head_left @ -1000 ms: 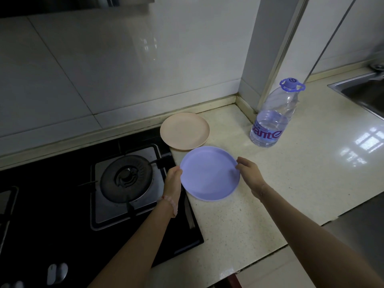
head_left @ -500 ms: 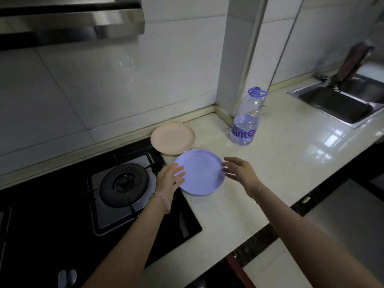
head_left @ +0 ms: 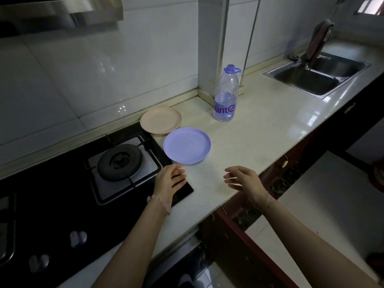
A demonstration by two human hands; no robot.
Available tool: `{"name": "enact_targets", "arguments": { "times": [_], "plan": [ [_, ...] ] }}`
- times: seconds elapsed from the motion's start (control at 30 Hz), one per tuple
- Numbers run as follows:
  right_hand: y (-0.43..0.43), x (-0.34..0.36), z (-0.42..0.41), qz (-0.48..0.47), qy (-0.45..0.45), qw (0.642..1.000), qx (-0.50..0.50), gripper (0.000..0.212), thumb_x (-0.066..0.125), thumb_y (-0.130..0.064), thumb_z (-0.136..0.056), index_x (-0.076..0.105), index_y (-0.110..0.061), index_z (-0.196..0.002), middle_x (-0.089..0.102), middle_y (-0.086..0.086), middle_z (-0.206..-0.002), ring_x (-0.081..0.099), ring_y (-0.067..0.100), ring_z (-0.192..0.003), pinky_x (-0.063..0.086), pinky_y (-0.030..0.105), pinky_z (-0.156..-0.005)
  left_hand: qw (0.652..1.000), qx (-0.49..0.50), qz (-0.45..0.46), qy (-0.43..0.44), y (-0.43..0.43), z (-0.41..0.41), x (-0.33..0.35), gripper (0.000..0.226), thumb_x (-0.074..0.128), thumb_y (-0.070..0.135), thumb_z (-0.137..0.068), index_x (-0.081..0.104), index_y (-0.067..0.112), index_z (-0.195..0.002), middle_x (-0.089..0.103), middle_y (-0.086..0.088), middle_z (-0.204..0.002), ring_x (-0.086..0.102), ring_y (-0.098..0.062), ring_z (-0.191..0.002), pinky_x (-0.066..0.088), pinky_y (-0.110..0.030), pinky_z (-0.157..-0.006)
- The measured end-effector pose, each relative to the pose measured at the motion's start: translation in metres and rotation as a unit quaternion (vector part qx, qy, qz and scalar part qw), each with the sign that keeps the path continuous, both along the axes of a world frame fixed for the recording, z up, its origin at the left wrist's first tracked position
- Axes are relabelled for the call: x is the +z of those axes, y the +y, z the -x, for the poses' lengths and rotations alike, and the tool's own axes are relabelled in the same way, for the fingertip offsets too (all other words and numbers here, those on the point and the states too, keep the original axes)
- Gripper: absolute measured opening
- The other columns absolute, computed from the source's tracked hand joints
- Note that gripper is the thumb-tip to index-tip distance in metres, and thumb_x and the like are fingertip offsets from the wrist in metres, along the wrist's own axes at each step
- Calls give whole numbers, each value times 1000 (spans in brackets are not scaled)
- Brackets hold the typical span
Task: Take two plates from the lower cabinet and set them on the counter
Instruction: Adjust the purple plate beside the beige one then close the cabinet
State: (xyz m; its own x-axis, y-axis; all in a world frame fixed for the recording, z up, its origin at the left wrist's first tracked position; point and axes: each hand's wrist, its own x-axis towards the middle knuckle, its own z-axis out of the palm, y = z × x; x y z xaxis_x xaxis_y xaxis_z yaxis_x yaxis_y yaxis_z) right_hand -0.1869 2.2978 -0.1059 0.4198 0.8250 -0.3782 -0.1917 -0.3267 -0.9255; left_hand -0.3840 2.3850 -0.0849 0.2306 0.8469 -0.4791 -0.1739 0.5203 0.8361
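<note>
A purple plate (head_left: 187, 145) lies flat on the pale counter (head_left: 259, 129), just right of the stove. A peach plate (head_left: 161, 120) rests behind it, near the wall, its front rim close to the purple one. My left hand (head_left: 169, 180) hovers open over the stove's right corner, a little in front of the purple plate. My right hand (head_left: 244, 179) is open above the counter's front part, fingers spread and pointing left. Neither hand touches a plate.
A black gas stove (head_left: 116, 163) with one burner fills the left. A large water bottle (head_left: 226, 96) stands by the wall corner. A steel sink (head_left: 318, 76) with a tap lies at the far right. A cabinet door (head_left: 239, 227) stands open below the counter edge.
Both hands let go of the purple plate and drew back toward me. The plate stays on the counter. The view pulled back and up.
</note>
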Motion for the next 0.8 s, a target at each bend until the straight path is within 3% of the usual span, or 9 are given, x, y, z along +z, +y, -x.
{"name": "enact_targets", "arguments": {
  "times": [0.2, 0.47, 0.63, 0.8],
  "plan": [
    [-46, -7, 0, -18, 1, 999, 50, 19, 47, -11, -95, 64, -3, -99, 65, 7, -80, 62, 19, -74, 50, 19, -65, 998, 38, -29, 31, -67, -2, 3, 15, 48, 14, -92, 59, 8, -85, 58, -7, -77, 59, -18, -74, 52, -31, -76],
    [-118, -24, -6, 9, 21, 996, 88, 15, 54, -11, -92, 67, -8, -84, 64, 8, -74, 60, 17, -68, 51, 27, -71, 996, 78, -21, 49, -162, -6, -15, 17, 45, 14, -92, 59, 8, -84, 60, -8, -77, 61, -22, -75, 53, -36, -80],
    [-155, -40, -13, 32, 5, 996, 83, 17, 52, -13, -93, 66, -11, -85, 65, 7, -76, 61, 17, -69, 51, 26, -68, 997, 56, 9, 60, -201, -19, -33, 20, 44, 16, -94, 60, 7, -87, 62, -8, -78, 61, -20, -73, 53, -33, -75],
    [-187, -60, -20, 80, -30, 995, 55, 17, 52, -11, -92, 67, -5, -98, 67, 12, -86, 61, 22, -78, 50, 28, -72, 997, 9, 48, 53, -231, -35, -48, 18, 46, 16, -93, 60, 5, -93, 63, -7, -80, 62, -20, -75, 54, -33, -75]
  ]
}}
